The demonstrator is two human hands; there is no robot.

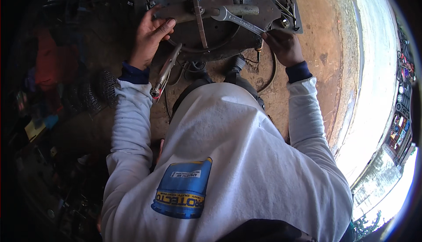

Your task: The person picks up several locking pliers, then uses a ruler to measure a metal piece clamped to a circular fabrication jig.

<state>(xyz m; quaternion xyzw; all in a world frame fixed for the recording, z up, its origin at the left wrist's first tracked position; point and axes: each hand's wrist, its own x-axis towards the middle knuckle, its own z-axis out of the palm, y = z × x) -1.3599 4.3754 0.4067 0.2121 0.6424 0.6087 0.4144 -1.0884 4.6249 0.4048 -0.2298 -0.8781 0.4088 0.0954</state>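
Observation:
A dark metal work table (259, 26) stands in front of me, with a metal pipe (244, 10) lying across it. My left hand (148, 38) is at the pipe's left end, its fingers curled and its thumb lying along the near side. An open-end wrench (241, 20) is gripped at its right end by my right hand (285, 46). The wrench's jaw lies over the pipe's near side, close to a flat metal bar (197, 15) that crosses the pipe. Whether the jaw touches the pipe is unclear.
Locking pliers (167, 71) jut from the table's near edge, beside my left wrist. A cable (273, 72) curves down to the brown floor (321, 66). Small metal parts and tools (288, 17) sit at the table's right. Dark clutter and wire coils (107, 87) lie to the left.

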